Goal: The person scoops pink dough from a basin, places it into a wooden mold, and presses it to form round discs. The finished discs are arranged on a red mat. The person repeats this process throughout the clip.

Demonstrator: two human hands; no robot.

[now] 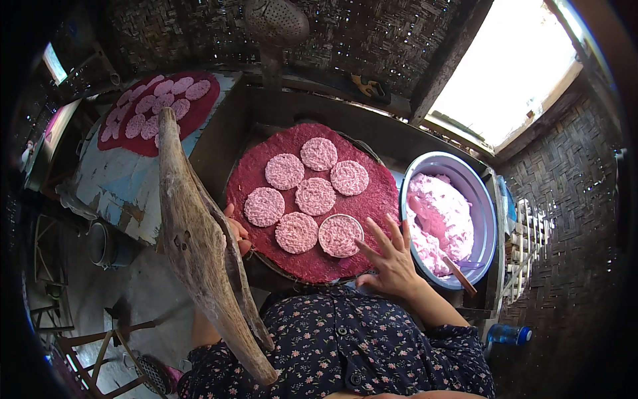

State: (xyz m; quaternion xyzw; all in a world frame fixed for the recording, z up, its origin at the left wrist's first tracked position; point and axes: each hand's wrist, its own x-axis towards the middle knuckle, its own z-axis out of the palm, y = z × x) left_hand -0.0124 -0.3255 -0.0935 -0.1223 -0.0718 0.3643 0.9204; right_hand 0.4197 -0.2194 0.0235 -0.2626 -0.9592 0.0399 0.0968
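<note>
Ring mould (340,256): round, no long axis; paste-filled, at 5 o'clock on the red mat (382,199).
Right hand (393,267): nearer; grip wide, holding nothing, 1 fingertip over the rim; mould toward 10 o'clock.
Left hand (237,233): mat's 8 o'clock edge, partly hidden; cannot tell its grip.
Pink discs (316,196): 6, mould's 9 to 12 o'clock.

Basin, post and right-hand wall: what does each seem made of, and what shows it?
Basin: probably plastic, smooth with a soft sheen and rounded rim.
Post: weathered wood, matte; grain and knots show.
Wall: woven strips, perhaps bamboo, dull; they visibly cross.
</note>
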